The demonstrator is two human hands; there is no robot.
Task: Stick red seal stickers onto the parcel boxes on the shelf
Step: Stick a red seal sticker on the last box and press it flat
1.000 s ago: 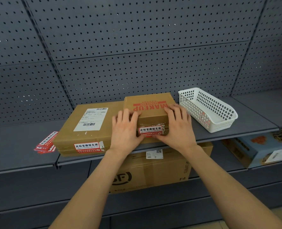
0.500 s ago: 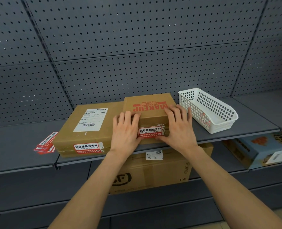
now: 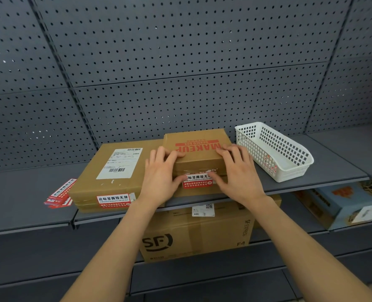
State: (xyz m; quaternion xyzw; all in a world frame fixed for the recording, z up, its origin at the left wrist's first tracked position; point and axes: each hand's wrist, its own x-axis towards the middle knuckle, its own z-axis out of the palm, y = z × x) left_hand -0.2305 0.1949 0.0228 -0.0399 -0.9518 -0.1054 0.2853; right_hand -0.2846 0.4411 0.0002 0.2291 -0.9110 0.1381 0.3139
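Observation:
A small brown box printed MAKEUP [image 3: 199,156] stands on the grey shelf [image 3: 28,203]. A red seal sticker [image 3: 197,180] lies across its front face. My left hand [image 3: 161,177] rests on the box's left corner, fingers spread on top and thumb pressing the sticker's left end. My right hand [image 3: 237,171] lies on the right corner, thumb on the sticker's right end. Left of it sits a flat wide parcel [image 3: 113,177] with a white shipping label and a red seal sticker [image 3: 113,201] on its front edge.
A stack of loose red stickers [image 3: 61,194] lies on the shelf at the left. A white plastic basket [image 3: 274,149] stands right of the small box. Below are an SF carton [image 3: 196,234] and a blue printed box [image 3: 342,203]. Perforated panels form the back wall.
Both hands have stayed on the small box, shifting slightly; the thumbs have slid along the sticker on its front face. The boxes have not moved.

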